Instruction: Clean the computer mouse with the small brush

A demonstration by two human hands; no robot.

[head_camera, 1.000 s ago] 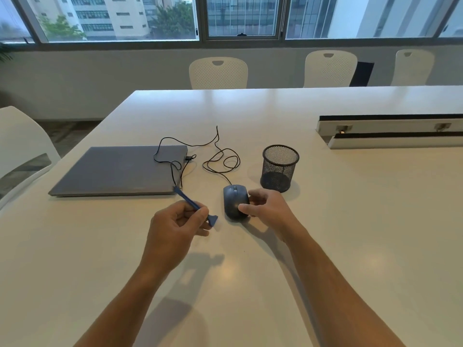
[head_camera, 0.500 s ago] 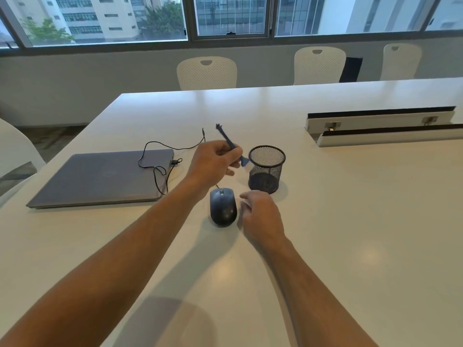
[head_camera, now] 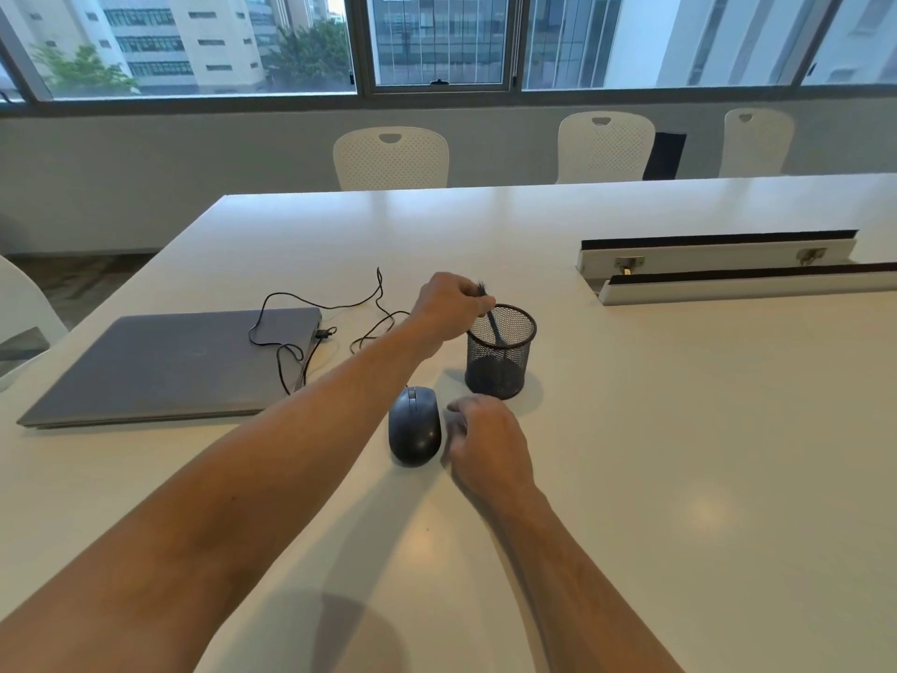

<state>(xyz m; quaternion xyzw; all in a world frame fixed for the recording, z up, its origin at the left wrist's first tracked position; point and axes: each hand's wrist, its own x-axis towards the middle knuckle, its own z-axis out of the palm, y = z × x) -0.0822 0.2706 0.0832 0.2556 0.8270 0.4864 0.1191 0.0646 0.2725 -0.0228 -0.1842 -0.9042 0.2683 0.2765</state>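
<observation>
The mouse (head_camera: 415, 426) is dark grey, smooth and rounded, with a scroll wheel at its far end – it lies flat on the white worktop (head_camera: 679, 429), its cable (head_camera: 310, 308) running away in loose loops to the side of a closed grey laptop (head_camera: 165, 364) on the left. Just behind and to the right of the mouse stands a black mesh cup (head_camera: 501, 352).

The brush (head_camera: 494, 323) is thin and dark, standing tilted inside the cup, its lower end down in the mesh and its top end poking out above the rim. The left hand (head_camera: 451, 306) reaches across over the cup's left rim, fingers curled and pinching the top of the brush. The right hand (head_camera: 488, 442) rests on the worktop just beside the right flank of the mouse, fingers loosely bent and holding nothing – whether they touch the mouse cannot be told.

Farther off, a long open cable tray (head_camera: 728, 274) sits in the worktop at right, and white chairs (head_camera: 390, 157) line the far edge under the windows (head_camera: 439, 41).
</observation>
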